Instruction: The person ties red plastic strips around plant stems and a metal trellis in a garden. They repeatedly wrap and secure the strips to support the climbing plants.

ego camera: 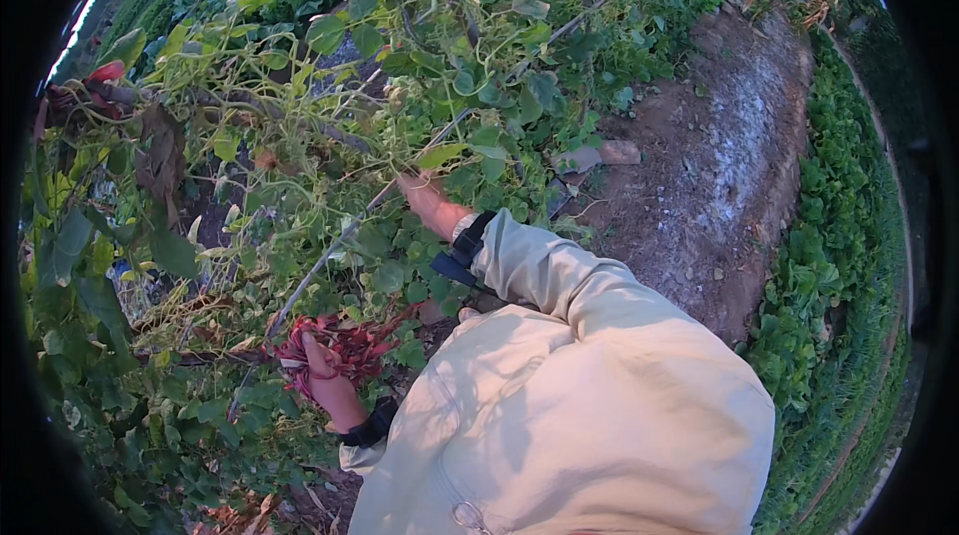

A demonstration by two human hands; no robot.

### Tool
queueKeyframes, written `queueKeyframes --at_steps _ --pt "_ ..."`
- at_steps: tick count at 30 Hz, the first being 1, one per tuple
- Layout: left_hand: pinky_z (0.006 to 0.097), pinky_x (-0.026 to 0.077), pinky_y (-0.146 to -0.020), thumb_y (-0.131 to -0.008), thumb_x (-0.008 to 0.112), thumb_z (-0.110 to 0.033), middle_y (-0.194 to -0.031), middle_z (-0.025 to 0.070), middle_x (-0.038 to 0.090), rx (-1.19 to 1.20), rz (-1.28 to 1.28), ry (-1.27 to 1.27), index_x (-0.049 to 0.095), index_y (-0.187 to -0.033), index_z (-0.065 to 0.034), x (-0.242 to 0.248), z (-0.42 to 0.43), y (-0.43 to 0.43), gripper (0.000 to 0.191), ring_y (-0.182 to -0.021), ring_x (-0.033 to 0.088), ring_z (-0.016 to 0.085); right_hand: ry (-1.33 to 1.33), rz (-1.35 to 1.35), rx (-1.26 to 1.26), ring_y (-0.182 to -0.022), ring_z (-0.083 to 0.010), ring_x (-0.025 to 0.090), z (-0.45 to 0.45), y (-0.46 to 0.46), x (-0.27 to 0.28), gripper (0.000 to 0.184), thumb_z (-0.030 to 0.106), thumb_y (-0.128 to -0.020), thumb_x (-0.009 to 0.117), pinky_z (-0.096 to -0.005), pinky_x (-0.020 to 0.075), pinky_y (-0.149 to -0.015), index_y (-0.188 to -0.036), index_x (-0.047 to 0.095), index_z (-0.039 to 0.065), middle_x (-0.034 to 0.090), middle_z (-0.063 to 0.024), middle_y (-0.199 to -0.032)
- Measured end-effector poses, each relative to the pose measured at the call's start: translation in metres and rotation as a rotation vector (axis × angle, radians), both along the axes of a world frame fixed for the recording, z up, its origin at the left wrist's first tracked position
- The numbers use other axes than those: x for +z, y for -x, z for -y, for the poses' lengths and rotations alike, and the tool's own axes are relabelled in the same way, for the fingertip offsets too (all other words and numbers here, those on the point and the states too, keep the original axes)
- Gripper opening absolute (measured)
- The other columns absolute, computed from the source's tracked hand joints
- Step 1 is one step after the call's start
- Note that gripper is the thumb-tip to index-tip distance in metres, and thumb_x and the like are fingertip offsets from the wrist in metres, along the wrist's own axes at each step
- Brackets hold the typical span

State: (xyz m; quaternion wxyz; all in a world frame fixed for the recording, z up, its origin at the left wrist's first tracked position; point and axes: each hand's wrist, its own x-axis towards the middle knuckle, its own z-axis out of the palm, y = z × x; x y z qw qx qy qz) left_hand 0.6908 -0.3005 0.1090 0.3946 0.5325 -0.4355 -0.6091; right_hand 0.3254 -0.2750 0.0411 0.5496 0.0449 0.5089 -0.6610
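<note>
My left hand (333, 389) is closed around a bundle of red cloth strips (367, 346), low on the left of the picture. The bundle is beside a thin grey pole (322, 258) that slants up through climbing vines. Farther up, my right hand (427, 199) reaches into the foliage next to that pole. Leaves and stems hide its fingers, so its grip is not visible. Tangled green vines (300, 175) with tendrils surround both hands. A brown stick (202, 358) runs sideways to the left of the red bundle.
More red cloth (105, 82) is wrapped on a thick branch (247, 104) at upper left. Bare soil with a whitish patch (734, 145) stretches along the right, bordered by leafy green plants (809, 288). A brick-like block (620, 152) lies on the soil's near edge.
</note>
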Motion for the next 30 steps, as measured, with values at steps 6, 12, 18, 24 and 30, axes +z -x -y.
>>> queueKeyframes --at_steps 6,12,18,24,30 --pt "0.0205 0.028 -0.046 -0.092 0.062 -0.035 -0.065 -0.0063 0.042 -0.004 0.314 0.295 0.060 -0.093 -0.0141 0.034 -0.026 0.015 0.021 -0.050 0.037 0.005 -0.117 -0.310 0.232 -0.085 -0.0165 0.062 -0.040 -0.017 0.022 0.043 0.023 -0.090 0.063 -0.0332 0.0511 -0.077 -0.125 0.052 0.000 0.064 -0.0088 -0.098" --pt "0.0190 0.028 -0.040 -0.089 0.067 -0.025 -0.067 -0.0046 0.051 0.145 0.116 0.150 0.061 -0.100 -0.0105 0.028 -0.018 0.016 0.019 -0.046 0.037 0.004 0.016 -1.193 0.256 -0.079 -0.0139 0.059 -0.037 -0.033 0.072 0.025 0.017 -0.090 0.061 -0.0311 0.0494 -0.073 -0.107 0.063 -0.001 0.062 -0.0062 -0.094" --pt "0.0209 0.027 -0.040 -0.091 0.065 -0.032 -0.063 -0.0069 0.044 0.304 0.202 0.117 0.062 -0.105 -0.0121 0.040 -0.042 -0.011 0.024 -0.046 0.034 0.003 0.182 -1.151 -0.136 -0.092 -0.0134 0.058 0.022 0.046 0.040 0.032 0.004 -0.088 0.059 -0.0271 0.0483 -0.082 -0.119 0.053 -0.001 0.060 -0.0058 -0.103" --pt "0.0281 0.048 -0.072 -0.093 0.063 -0.028 -0.099 0.0019 0.062 0.385 0.045 0.006 0.061 -0.111 -0.0077 0.054 -0.092 -0.025 0.027 -0.082 0.058 0.012 0.424 -0.453 0.081 -0.093 -0.0257 0.067 -0.014 0.080 0.015 0.017 0.000 -0.089 0.052 -0.0377 0.0550 -0.087 -0.104 0.057 0.002 0.064 -0.0122 -0.101" --pt "0.0282 0.049 -0.073 -0.091 0.066 -0.035 -0.108 0.0007 0.062 0.347 0.183 0.169 0.061 -0.118 -0.0105 0.023 -0.113 -0.025 0.037 -0.086 0.058 0.013 0.122 -0.492 0.128 -0.086 -0.0238 0.066 -0.018 0.052 -0.047 0.029 0.000 -0.082 0.052 -0.0367 0.0577 -0.067 -0.109 0.060 0.003 0.064 -0.0123 -0.098"
